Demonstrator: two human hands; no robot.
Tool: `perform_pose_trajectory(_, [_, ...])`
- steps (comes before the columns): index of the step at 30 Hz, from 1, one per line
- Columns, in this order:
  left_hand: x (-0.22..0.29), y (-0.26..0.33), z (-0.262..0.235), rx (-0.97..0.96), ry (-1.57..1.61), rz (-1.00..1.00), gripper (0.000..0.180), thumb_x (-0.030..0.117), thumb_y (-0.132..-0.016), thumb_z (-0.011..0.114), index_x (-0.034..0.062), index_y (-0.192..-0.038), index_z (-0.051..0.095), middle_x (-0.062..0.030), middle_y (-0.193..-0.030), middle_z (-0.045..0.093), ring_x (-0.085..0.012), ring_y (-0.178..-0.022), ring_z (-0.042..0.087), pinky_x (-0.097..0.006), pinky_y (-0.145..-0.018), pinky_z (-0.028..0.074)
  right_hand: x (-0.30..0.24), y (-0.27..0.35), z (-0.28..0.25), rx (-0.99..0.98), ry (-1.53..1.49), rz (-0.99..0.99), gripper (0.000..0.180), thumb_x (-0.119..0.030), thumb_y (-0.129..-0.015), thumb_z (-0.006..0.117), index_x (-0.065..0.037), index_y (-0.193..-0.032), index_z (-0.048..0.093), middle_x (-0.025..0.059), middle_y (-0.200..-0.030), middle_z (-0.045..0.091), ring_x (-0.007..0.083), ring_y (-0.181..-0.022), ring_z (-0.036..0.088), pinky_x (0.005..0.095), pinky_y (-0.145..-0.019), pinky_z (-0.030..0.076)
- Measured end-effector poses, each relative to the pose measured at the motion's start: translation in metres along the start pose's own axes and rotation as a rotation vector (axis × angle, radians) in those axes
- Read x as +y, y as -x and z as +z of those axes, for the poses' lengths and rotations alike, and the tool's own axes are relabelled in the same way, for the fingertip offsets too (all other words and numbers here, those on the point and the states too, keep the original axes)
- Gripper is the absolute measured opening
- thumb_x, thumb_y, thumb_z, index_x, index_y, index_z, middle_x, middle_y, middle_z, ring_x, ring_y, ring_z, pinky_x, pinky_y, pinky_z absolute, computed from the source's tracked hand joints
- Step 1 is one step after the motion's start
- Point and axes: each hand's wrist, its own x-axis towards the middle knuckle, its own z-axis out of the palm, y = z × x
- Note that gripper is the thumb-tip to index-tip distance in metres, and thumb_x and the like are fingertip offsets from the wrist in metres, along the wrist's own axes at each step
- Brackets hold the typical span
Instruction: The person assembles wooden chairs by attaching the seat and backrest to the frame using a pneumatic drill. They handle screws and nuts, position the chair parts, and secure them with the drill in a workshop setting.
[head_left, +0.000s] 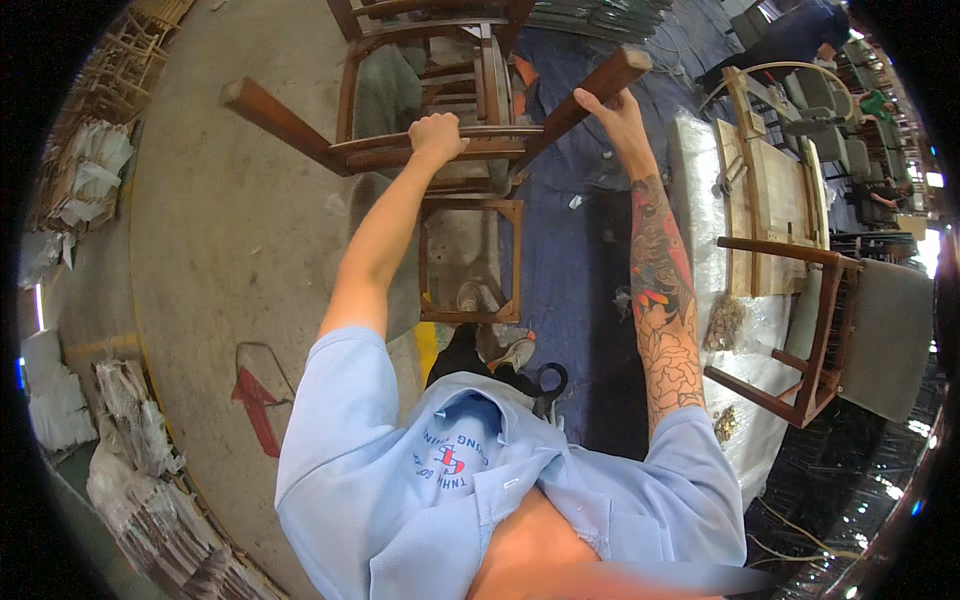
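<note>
In front of me a dark brown wooden chair point(290, 128) is held tilted, with two of its legs splayed toward the left and the right. My left hand point(437, 138) is closed in a fist around its cross rail. Near the end of the right leg, my right hand point(612, 112) grips the wood, its thumb on the near side and the other fingers partly hidden. A grey-green padded panel point(388, 95) shows among the wooden parts behind the rail. Below the chair, close to my feet, is a rectangular wooden frame point(513, 260).
Another brown chair with a grey pad point(885, 340) lies on its side at the right, by a plastic-wrapped stack point(695, 170). A blue sheet point(580, 260) covers the floor there. Wrapped bundles point(150, 480) line the left. A person point(785, 40) bends at the far right.
</note>
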Motion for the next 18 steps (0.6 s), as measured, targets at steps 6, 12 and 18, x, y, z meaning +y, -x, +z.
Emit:
perform_pose_trajectory(6, [-0.025,0.018,0.011,-0.095,-0.081,-0.016,0.033,0.036,-0.082,0.073,0.0071,-0.097,0.074,-0.0137,-0.098,0.073,-0.0318,-0.094,0.071,-0.044,-0.080,0.056,-0.054,0.003,0.035,0.107,-0.232,-0.274,0.020,-0.005,-0.076,0.077,-0.006,-0.082,0.058,0.0032,-0.078,0.068,0.0094,-0.073,0.062,0.0241,-0.067,0.050])
perform_pose_trajectory(12, [-0.026,0.017,0.036,0.131,-0.057,-0.029,0.025,0.033,-0.089,0.065,0.0111,-0.088,0.076,-0.0151,-0.083,0.073,-0.0335,-0.081,0.072,-0.045,-0.072,0.056,-0.056,-0.005,0.044,0.207,-0.226,-0.378,0.017,-0.003,-0.067,0.075,-0.004,-0.070,0.058,0.0010,-0.068,0.065,0.0059,-0.064,0.058,0.0245,-0.059,0.047])
perform_pose_trajectory(18, [-0.017,0.001,0.024,0.179,-0.156,-0.006,0.029,0.040,-0.089,0.064,0.0131,-0.090,0.077,-0.0147,-0.086,0.073,-0.0338,-0.083,0.072,-0.046,-0.075,0.057,-0.034,-0.038,0.040,0.329,-0.135,-0.359,0.027,-0.022,-0.064,0.079,-0.004,-0.074,0.061,0.0008,-0.065,0.060,0.0096,-0.063,0.054,0.0277,-0.060,0.047])
